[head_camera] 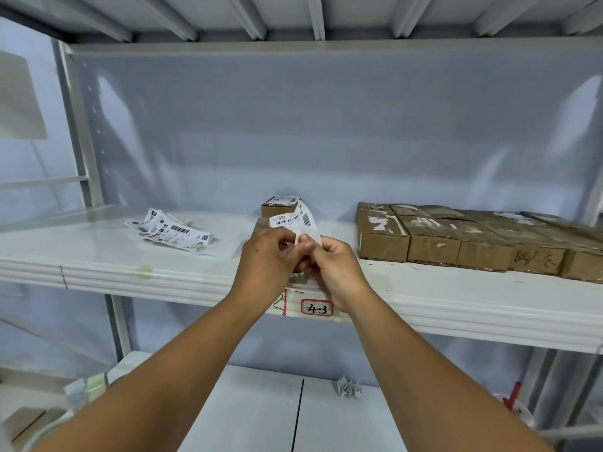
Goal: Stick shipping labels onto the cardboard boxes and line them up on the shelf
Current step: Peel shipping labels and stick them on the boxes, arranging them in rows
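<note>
White steel shelving with a pale sheet behind it fills my view, and the shelf (130, 256) in front of me carries everything. At its front edge my left hand (267, 259) and my right hand (332, 269) meet, each pinching the lower end of a shipping label (295, 220) whose printed part curls up toward 12 o'clock. I judge I am peeling off the backing, though my fingers hide the split, so I cannot be sure. Just behind the label, at 12 o'clock, stands a small box (280, 207) with a label on its top. Next, the freed label needs laying flat on a box top and smoothing down; then that box goes into line. Spare labels (173, 233) lie in a loose pile at 10 o'clock. At 3 o'clock a row of cardboard boxes (456, 236) sits packed side by side, all shut, so their contents do not show.
</note>
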### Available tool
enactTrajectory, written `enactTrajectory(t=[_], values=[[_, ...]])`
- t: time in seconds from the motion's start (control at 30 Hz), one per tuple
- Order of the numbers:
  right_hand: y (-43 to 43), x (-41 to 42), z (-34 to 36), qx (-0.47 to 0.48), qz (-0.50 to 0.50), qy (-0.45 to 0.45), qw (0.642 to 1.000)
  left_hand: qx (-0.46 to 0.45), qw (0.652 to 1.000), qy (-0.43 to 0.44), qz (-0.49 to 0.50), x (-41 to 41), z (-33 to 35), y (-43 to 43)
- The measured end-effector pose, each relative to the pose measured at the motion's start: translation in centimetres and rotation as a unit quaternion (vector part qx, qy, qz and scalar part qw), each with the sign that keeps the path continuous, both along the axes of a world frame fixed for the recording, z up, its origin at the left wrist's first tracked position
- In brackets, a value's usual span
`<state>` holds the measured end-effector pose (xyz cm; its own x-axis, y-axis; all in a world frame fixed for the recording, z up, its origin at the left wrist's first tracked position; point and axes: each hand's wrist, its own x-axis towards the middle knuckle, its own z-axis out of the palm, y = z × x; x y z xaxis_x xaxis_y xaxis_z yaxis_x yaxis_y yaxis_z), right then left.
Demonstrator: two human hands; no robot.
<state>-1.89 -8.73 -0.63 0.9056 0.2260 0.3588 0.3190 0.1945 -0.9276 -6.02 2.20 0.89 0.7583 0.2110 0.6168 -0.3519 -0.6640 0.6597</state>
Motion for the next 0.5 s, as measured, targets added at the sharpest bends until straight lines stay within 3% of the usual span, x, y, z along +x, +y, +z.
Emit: enactTrajectory(t=[0.13, 0.5], values=[[-0.03, 0.30, -0.15, -0.001, 0.011, 0.002, 1.000, -0.064, 0.997, 0.035, -0.039, -0.15, 0.26, 0.36], [-0.08, 0.55, -0.45, -0.040, 0.004, 0.001, 0.999, -0.075, 0.994, 0.080, 0.008, 0.24, 0.65, 0.90]])
